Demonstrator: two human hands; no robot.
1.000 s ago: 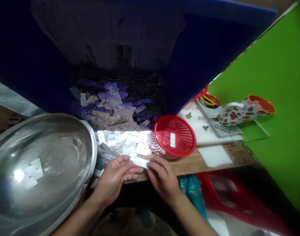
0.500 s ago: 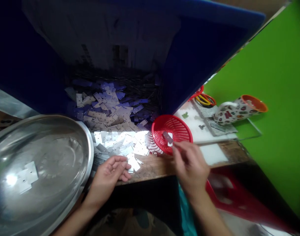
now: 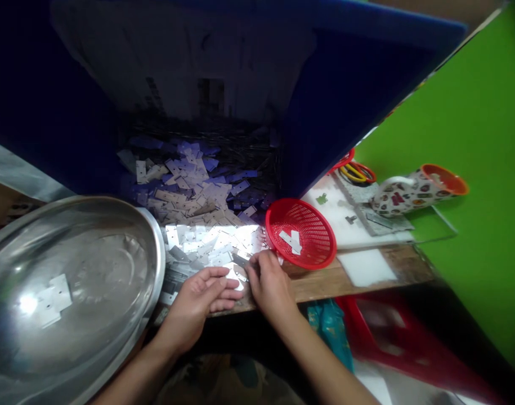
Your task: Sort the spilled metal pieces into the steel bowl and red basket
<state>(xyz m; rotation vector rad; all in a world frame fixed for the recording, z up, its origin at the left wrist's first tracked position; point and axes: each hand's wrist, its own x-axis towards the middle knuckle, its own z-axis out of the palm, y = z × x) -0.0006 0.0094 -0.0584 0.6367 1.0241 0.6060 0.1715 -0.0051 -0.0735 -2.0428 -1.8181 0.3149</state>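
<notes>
Left of the left fingers, a steel basin (image 3: 159, 253) is filling that side, its rim leaving little sideways room; a few flat plates (image 3: 61, 292) are lying inside. The left hand (image 3: 196, 301) is resting near the surface's (image 3: 320, 284) front edge, its fingers loosely curling and slightly parted, with no plate visibly clasped. Just beyond both hands' fingers, the heap of metal plates (image 3: 213, 239) is spreading back between blue walls (image 3: 345, 95). The right hand (image 3: 274, 289) has come back from the basket and is bunching its fingers beside a grey plate (image 3: 240, 260); whether they are pinching it, I cannot tell. Beyond and right of those fingers, the red basket (image 3: 331, 242) is now holding two crossing plates (image 3: 290, 242) instead of one, so its share is growing. Farther right, bare wood is leaving open room up to a white pad (image 3: 367, 267).
</notes>
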